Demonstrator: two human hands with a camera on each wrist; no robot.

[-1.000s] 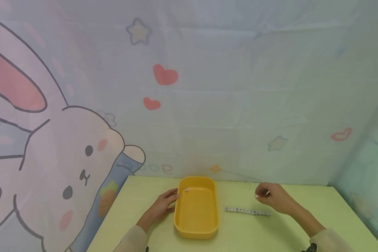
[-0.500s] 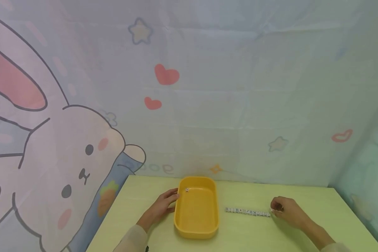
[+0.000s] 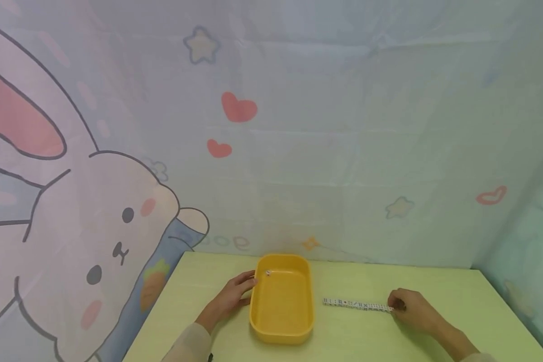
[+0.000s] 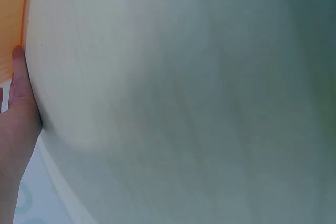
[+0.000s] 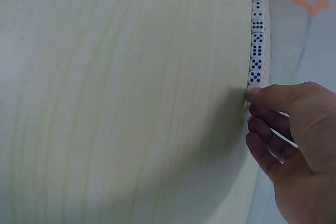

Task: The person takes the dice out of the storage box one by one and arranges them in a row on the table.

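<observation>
Several white dice (image 3: 357,304) with dark and red pips stand in a straight row on the table, right of a yellow tray (image 3: 282,338). At the row's right end my right hand (image 3: 412,309) pinches a die, mostly covered by thumb and fingers. The right wrist view has this hand (image 5: 302,135) with the thumb at the row's near end, right against the last visible die (image 5: 255,77). My left hand (image 3: 231,297) touches the tray's left side with relaxed fingers. One more die (image 3: 268,273) lies inside the tray, near its far left corner.
The pale yellow-green table (image 3: 344,337) ends at the back against a printed cloth backdrop (image 3: 298,151) with a rabbit, hearts and stars. Another cloth panel (image 3: 534,271) rises on the right. In the left wrist view the orange-looking tray (image 4: 10,24) shows only at the left edge.
My right hand has come down with a die from above the row, moved right, then brought it in against the row's right end. My left hand stays at the tray.
</observation>
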